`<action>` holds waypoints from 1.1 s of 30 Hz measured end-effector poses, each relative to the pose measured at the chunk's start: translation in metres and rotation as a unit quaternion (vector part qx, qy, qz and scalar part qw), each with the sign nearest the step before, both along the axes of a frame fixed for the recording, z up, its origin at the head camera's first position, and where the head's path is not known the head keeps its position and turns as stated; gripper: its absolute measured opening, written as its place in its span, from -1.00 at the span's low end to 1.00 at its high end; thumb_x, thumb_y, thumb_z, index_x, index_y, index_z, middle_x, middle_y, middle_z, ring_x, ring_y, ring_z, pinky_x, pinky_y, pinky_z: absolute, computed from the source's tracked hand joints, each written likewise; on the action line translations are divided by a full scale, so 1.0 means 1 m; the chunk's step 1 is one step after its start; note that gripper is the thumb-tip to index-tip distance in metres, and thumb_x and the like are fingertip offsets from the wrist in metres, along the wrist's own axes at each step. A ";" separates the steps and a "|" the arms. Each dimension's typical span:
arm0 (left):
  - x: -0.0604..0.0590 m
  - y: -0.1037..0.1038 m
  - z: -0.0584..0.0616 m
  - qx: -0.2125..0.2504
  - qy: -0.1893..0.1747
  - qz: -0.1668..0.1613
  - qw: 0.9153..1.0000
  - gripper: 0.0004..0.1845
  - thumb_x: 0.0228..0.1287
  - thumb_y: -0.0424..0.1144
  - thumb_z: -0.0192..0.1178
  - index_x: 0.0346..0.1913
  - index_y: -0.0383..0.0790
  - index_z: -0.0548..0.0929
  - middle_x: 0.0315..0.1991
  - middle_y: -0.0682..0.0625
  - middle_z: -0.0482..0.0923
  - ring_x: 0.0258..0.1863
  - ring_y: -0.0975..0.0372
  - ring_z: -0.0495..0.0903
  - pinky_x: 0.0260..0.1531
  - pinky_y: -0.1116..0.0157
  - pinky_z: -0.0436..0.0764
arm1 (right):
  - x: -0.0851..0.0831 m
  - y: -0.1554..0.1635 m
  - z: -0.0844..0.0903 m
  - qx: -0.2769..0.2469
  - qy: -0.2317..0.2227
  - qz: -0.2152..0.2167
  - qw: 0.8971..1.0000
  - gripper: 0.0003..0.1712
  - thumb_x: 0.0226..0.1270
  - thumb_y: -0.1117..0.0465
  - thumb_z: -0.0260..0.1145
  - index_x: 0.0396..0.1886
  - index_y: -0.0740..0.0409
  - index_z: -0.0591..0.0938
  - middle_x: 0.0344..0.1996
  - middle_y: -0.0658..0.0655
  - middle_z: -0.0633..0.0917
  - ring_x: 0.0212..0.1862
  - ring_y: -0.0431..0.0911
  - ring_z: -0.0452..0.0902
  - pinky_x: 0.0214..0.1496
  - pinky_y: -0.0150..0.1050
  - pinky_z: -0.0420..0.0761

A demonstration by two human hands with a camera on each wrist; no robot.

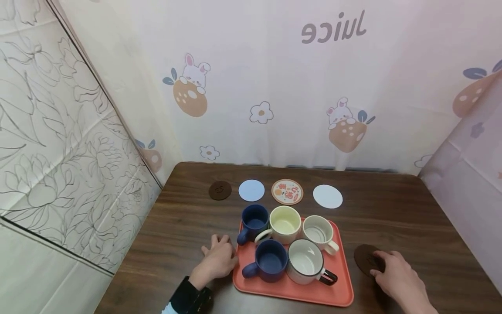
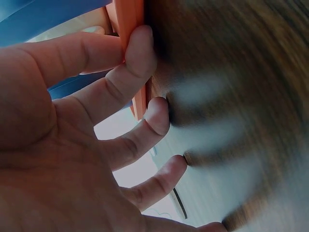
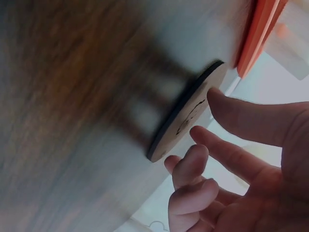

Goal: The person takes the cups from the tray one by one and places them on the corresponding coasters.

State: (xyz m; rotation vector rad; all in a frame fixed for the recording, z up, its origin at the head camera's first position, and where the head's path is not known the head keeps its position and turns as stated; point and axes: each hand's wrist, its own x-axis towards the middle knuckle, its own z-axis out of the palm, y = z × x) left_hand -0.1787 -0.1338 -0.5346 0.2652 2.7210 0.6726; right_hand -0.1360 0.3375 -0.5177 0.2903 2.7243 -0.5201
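In the head view my left hand (image 1: pixel 219 258) is beside the left edge of a red tray (image 1: pixel 290 295), fingers spread. The left wrist view shows my thumb and forefinger against the tray rim (image 2: pixel 129 21), the other fingertips down at the table. On the tray stand two dark blue mugs (image 1: pixel 270 260) (image 1: pixel 255 219), a pale yellow mug (image 1: pixel 285 223), a cream mug (image 1: pixel 317 231) and a white mug with a black handle (image 1: pixel 306 261). Right of the tray, my right hand (image 1: pixel 400 277) has thumb and fingertips over a round brown coaster (image 3: pixel 193 113) lying on the table.
Along the table's back lie a brown coaster (image 1: pixel 220 190), a pale blue coaster (image 1: pixel 251 190), a patterned coaster (image 1: pixel 287 192) and a white coaster (image 1: pixel 327 196). Printed cloth (image 1: pixel 243 78) hangs behind the wooden table (image 1: pixel 172 226) and down its sides.
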 end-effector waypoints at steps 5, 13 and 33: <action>0.002 0.000 0.007 0.002 0.004 -0.003 1.000 -0.67 0.32 -0.26 0.28 -0.65 -0.04 0.61 -0.09 -0.07 0.44 0.23 -0.22 0.20 0.03 -0.62 0.11 | 0.002 -0.004 0.002 -0.002 -0.009 -0.008 1.000 -0.27 0.33 0.09 0.52 0.36 0.38 0.51 0.22 0.67 0.36 0.08 0.66 0.45 -0.21 0.45 0.55; 0.005 0.003 0.018 -0.004 -0.009 0.002 1.000 -0.71 0.31 -0.28 0.31 -0.61 -0.07 0.65 -0.09 -0.08 0.45 0.22 -0.21 0.21 0.06 -0.60 0.13 | 0.002 -0.007 0.001 0.002 0.005 -0.009 1.000 -0.30 0.32 0.16 0.50 0.34 0.41 0.51 0.21 0.66 0.37 0.04 0.65 0.48 -0.23 0.42 0.57; 0.000 -0.001 -0.001 0.005 0.002 -0.004 1.000 -0.66 0.26 -0.26 0.31 -0.68 -0.03 0.58 -0.17 -0.02 0.40 0.16 -0.20 0.22 0.02 -0.64 0.10 | -0.001 -0.024 0.013 0.010 0.010 0.013 1.000 -0.52 0.45 0.12 0.40 0.16 0.40 0.66 0.03 0.47 0.61 -0.02 0.52 0.58 -0.24 0.34 0.58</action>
